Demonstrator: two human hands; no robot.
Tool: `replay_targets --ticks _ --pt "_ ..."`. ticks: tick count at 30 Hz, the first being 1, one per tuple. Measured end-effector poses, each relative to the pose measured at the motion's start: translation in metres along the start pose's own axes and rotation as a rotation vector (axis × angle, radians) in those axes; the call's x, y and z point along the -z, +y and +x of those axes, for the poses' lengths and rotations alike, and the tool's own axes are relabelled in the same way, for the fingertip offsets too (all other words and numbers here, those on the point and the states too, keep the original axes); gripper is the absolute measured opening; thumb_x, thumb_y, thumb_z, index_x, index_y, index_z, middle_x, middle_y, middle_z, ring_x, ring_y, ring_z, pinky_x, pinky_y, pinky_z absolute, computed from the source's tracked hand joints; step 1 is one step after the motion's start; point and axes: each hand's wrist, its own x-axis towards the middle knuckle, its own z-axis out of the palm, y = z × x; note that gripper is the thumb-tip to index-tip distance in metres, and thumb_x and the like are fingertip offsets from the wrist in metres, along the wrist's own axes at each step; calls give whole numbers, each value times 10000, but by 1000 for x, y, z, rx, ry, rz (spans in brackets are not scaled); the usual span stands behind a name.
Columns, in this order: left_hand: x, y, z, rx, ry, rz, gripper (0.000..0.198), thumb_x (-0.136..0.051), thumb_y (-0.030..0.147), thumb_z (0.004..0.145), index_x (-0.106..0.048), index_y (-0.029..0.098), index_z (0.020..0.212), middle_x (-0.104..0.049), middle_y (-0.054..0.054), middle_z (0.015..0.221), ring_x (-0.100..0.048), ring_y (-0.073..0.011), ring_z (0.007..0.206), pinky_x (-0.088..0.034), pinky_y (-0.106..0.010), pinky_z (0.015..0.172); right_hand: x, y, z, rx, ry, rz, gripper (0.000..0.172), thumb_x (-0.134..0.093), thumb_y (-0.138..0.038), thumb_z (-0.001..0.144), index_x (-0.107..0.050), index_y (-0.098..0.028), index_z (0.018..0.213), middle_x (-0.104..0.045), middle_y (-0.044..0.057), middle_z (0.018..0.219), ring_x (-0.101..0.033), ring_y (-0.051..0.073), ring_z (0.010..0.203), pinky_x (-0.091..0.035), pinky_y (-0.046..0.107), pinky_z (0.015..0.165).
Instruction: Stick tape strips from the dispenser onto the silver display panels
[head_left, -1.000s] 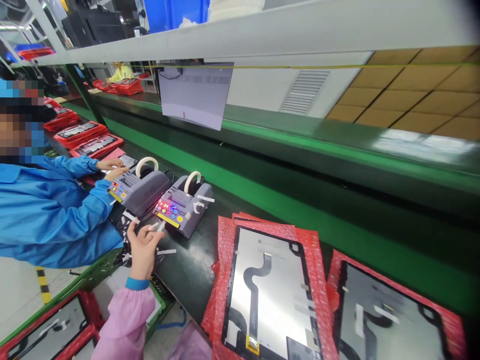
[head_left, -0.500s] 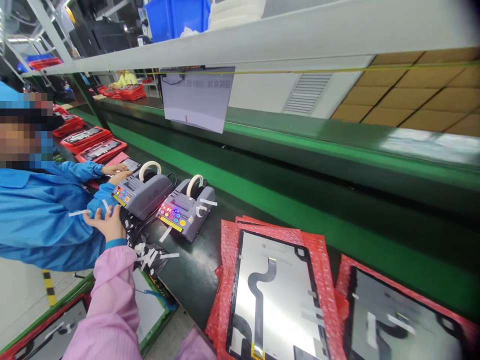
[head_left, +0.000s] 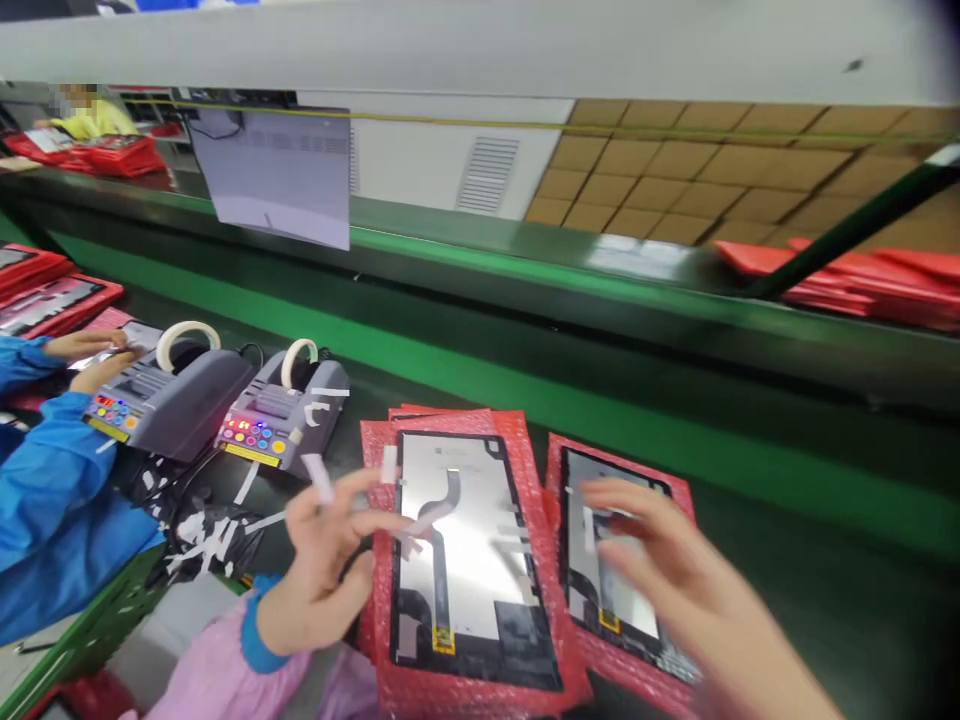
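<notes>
My left hand (head_left: 326,560) hovers over the left edge of a display panel (head_left: 480,550), its fingers spread. Short white tape strips (head_left: 317,478) cling to its fingertips, one reaching over the panel's dark curved flex cable (head_left: 441,560). This panel lies on red bubble-wrap bags (head_left: 551,590), silver back up, with a yellow-edged connector (head_left: 443,640) near its lower end. Over a second display panel (head_left: 576,500) to the right is my right hand (head_left: 667,560), blurred. Its thumb and fingers are apart, with no held thing visible; a pale strip shows just beside them.
Two grey tape dispensers (head_left: 285,405) stand left, a tape strip (head_left: 246,483) hanging from the nearer one. Tape scraps (head_left: 206,540) lie below them. A co-worker's blue sleeve (head_left: 56,480) is at far left. A grey shelf beam (head_left: 480,50) crosses above; red bags (head_left: 862,275) lie back right.
The view has swung right. My left hand has moved from beside the dispensers to the left panel, strips still on its fingers. My right hand has come into view over the right panel.
</notes>
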Motion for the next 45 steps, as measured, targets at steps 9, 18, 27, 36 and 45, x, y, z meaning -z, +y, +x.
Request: replay_targets --ticks 9,18,27,36,45 --pt "-4 -7 -4 -153 -134 346 707 -374 -70 822 -171 290 1396 -651 -112 1165 -411 -232 1351 -441 -561 1013 -60 -62 39 79 -124 247 233 -662 -488 851 -714 -284 750 -613 53 1027 -577 247 1006 -446 444 942" --pt "9 -37 -21 -355 -217 599 911 -451 -89 677 -214 334 1448 -549 -117 1260 -624 -246 1096 -210 -711 1075 -83 -41 68 183 -595 -194 119 -749 -224 820 -708 -235 709 -628 37 1101 -506 256 1074 -348 488 982" --pt "8 -48 -27 -340 -286 607 939 -436 -65 671 -152 361 1457 -565 -110 1228 -607 -221 1113 -231 -722 1072 -102 -33 76 138 -621 -279 96 -757 -210 818 -711 -216 734 -626 33 1068 -494 250 1049 -356 467 950" --pt "4 -53 -25 -323 -354 639 907 -422 -26 670 -147 336 1456 -572 -90 1238 -625 -193 1063 -229 -688 1101 -109 -25 77 195 -584 -267 124 -718 -139 813 -680 -193 709 -599 47 1017 -482 243 990 -406 427 888" --pt "4 -50 -24 -272 -334 569 890 -444 -34 644 -238 334 1428 -584 -72 1193 -605 -224 1090 -321 -655 1073 -116 -22 82 126 -339 -307 268 -805 -214 750 -547 -201 820 -532 49 943 -489 253 928 -433 396 824"
